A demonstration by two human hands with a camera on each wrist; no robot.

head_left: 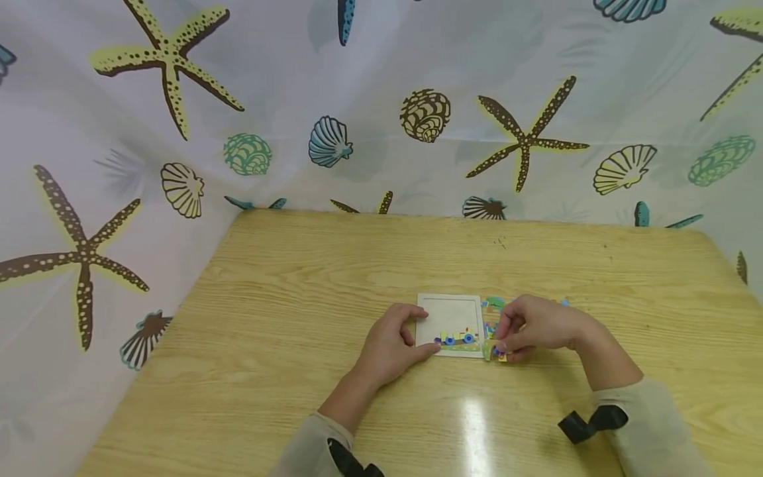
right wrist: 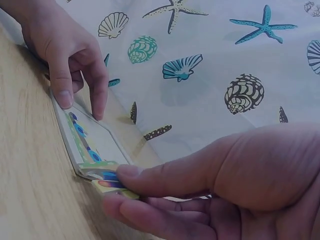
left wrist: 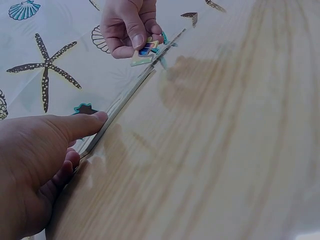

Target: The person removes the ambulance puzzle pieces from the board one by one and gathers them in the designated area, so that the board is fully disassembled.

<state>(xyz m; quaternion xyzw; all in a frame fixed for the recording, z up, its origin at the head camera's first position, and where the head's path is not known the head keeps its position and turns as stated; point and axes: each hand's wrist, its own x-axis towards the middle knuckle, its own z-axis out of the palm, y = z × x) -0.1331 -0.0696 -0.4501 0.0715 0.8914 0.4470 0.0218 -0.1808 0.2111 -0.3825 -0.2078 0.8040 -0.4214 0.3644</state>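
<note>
A square, pale puzzle tray (head_left: 448, 315) lies on the table, with joined picture pieces (head_left: 459, 340) along its near inner edge, showing blue wheels and yellow cars. My left hand (head_left: 390, 341) rests at the tray's left side, thumb on the near rim and index fingertip by the far part of the left rim. Between thumb and fingers, my right hand (head_left: 539, 324) pinches a small colourful puzzle piece (right wrist: 111, 186) at the tray's right near corner. The same piece (left wrist: 145, 52) shows in the left wrist view. Part of it is hidden by my fingers.
More loose puzzle pieces (head_left: 493, 304) lie right of the tray, partly covered by my right hand. The wooden table (head_left: 298, 291) meets a curtain (head_left: 369, 86) printed with shells and starfish at its back and left. Black wrist straps (head_left: 593, 424) sit on both sleeves.
</note>
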